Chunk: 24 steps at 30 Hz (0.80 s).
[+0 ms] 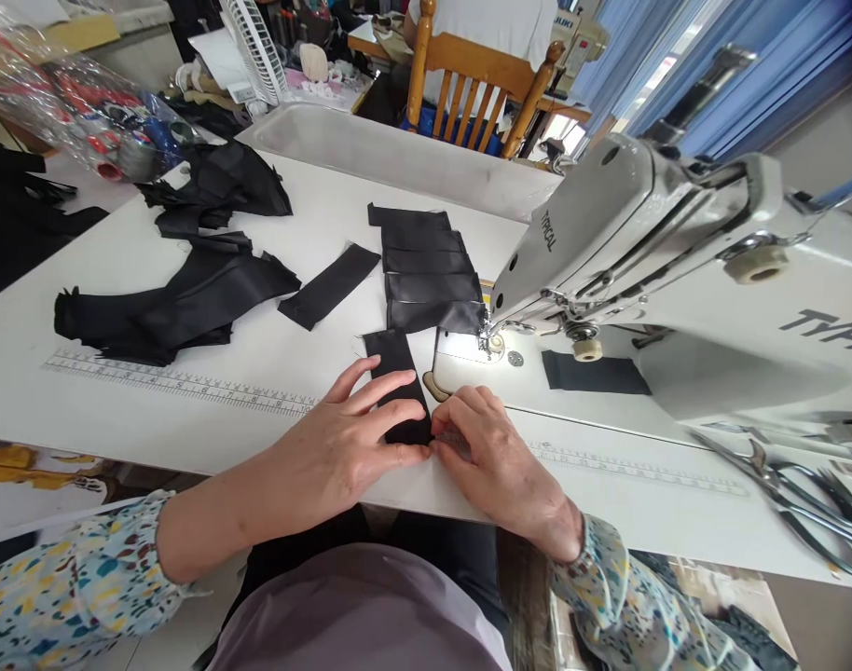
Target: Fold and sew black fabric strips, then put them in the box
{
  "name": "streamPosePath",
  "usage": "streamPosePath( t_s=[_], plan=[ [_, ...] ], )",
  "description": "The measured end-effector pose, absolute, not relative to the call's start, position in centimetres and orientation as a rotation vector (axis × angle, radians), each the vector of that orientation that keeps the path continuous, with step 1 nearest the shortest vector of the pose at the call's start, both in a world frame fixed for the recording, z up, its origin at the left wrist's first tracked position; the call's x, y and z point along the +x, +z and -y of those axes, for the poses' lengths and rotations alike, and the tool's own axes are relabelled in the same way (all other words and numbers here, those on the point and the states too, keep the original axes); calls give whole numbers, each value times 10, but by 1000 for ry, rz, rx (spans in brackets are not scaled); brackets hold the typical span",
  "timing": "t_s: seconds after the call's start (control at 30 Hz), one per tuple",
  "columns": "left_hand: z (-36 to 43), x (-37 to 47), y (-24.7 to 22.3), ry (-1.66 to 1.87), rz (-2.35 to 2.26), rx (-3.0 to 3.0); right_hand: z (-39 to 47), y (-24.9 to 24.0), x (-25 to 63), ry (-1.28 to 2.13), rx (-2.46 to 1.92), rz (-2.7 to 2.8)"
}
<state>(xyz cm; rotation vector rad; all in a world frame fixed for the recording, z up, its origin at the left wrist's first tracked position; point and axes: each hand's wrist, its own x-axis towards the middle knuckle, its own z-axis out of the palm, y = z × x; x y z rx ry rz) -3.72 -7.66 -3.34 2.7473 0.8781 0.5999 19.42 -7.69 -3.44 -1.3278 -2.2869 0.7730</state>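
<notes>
A black fabric strip (391, 352) lies at the table's front, left of the sewing machine's needle area (492, 340). My left hand (342, 443) rests flat over it, fingers spread. At the strip's lower right corner my right hand (492, 457) is closed in a pinch on the fabric edge, close to my left thumb. Several overlapping black fabric pieces (430, 261) lie in a row behind it, their near end reaching the presser foot. One loose black strip (332, 284) sits to their left.
Piles of black fabric (167, 308) lie on the left. A ruler scale (181, 380) runs along the front. The sewing machine (608, 224) takes up the right, with another black piece (594, 373) under its arm. Scissors (796, 499) lie at far right. A wooden chair (478, 56) stands behind.
</notes>
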Motion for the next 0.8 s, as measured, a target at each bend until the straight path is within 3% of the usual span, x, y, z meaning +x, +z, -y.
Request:
streamPosePath(
  t_s=[0.57, 0.8],
  plan=[
    [38, -35, 10, 302, -453, 2676, 74, -35, 196, 743, -1318, 2342],
    [10, -24, -1, 223, -333, 2534, 72, -36, 197, 744, -1306, 2349]
  ],
)
